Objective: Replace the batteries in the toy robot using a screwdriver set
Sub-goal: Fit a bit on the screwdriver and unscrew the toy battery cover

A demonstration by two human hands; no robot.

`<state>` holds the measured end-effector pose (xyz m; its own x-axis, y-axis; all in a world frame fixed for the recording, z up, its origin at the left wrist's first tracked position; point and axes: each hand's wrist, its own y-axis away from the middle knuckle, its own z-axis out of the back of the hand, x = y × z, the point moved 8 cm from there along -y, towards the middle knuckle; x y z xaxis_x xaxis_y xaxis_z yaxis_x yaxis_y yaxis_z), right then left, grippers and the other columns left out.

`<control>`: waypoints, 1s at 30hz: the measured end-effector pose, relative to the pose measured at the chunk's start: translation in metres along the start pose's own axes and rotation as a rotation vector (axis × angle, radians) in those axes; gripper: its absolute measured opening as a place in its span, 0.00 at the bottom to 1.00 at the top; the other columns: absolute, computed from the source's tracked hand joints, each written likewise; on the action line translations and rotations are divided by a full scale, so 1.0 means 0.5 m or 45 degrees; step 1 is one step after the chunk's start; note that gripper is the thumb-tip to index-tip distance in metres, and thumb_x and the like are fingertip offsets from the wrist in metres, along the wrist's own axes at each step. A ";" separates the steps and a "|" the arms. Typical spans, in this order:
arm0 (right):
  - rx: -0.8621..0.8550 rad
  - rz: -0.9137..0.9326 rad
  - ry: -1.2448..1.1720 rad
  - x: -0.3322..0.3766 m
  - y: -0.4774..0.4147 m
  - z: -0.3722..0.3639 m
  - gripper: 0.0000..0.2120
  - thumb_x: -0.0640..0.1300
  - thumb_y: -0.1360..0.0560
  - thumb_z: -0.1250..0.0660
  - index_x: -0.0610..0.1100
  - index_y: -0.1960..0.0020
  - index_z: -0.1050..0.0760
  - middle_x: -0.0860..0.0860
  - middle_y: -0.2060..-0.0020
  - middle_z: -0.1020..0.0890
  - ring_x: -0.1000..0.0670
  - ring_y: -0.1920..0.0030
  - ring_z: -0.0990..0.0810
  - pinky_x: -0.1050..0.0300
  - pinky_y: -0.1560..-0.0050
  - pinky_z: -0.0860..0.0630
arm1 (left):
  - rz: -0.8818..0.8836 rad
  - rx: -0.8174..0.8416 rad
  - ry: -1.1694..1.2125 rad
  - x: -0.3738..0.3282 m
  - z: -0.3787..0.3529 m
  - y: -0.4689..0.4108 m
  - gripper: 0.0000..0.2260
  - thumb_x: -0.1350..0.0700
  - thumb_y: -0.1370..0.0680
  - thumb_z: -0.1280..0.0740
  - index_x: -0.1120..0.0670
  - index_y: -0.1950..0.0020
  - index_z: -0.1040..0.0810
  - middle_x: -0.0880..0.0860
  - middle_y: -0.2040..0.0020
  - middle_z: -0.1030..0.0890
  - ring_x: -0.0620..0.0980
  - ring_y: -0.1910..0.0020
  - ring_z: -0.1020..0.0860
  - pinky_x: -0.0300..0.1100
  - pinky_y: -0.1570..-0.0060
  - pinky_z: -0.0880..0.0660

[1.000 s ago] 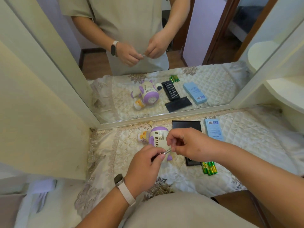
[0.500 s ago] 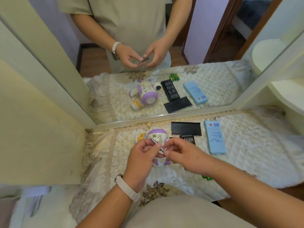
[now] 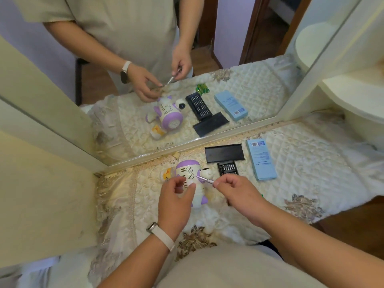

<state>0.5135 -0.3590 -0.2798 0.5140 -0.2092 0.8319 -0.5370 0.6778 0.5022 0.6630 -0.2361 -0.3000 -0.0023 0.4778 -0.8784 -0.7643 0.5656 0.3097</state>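
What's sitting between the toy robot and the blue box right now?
The open bit tray lies between the robot and the blue box, with the black lid just beyond it, as the head view shows.

One toy robot (image 3: 188, 171), one screwdriver (image 3: 204, 179), one bit tray (image 3: 227, 168), one blue box (image 3: 261, 162).

The toy robot (image 3: 188, 173), white with purple trim, lies grille-up near the back edge of the cloth-covered table (image 3: 301, 163). I pinch the slim silver screwdriver (image 3: 204, 179) in my right hand (image 3: 234, 190), its tip at the robot's body. The black bit tray (image 3: 227, 168) lies open just right of the robot. Its black lid (image 3: 224, 152) lies flat along the back edge. Green batteries (image 3: 262, 196) barely show past my right wrist.
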 end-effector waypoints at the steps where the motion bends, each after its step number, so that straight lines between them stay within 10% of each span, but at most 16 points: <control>1: -0.019 -0.004 0.001 -0.006 0.001 0.010 0.06 0.46 0.24 0.32 0.46 0.58 0.19 0.59 0.75 0.28 0.61 0.75 0.33 0.65 0.68 0.35 | -0.036 -0.038 -0.092 0.006 0.003 -0.004 0.12 0.53 0.26 0.27 0.50 0.45 0.24 0.50 0.48 0.24 0.43 0.52 0.24 0.40 0.49 0.25; 10: -0.045 -0.029 -0.007 -0.032 0.012 0.070 0.05 0.43 0.24 0.32 0.41 0.56 0.20 0.57 0.77 0.31 0.60 0.77 0.35 0.72 0.74 0.37 | -0.027 0.068 -0.624 0.068 -0.057 -0.015 0.43 0.38 0.31 0.27 0.48 0.22 0.42 0.55 0.31 0.32 0.55 0.35 0.28 0.51 0.40 0.26; 30: 0.101 -0.029 0.116 -0.040 -0.015 0.171 0.05 0.44 0.24 0.32 0.44 0.57 0.20 0.53 0.73 0.29 0.56 0.73 0.33 0.67 0.73 0.36 | 0.171 -0.224 -0.799 0.042 -0.097 -0.009 0.46 0.39 0.34 0.29 0.45 0.22 0.48 0.57 0.38 0.25 0.60 0.40 0.26 0.58 0.41 0.28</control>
<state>0.4501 -0.4200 -0.2801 0.5834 -0.1565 0.7970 -0.5740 0.6148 0.5409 0.6352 -0.2613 -0.3375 0.2306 0.8673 -0.4411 -0.8776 0.3812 0.2906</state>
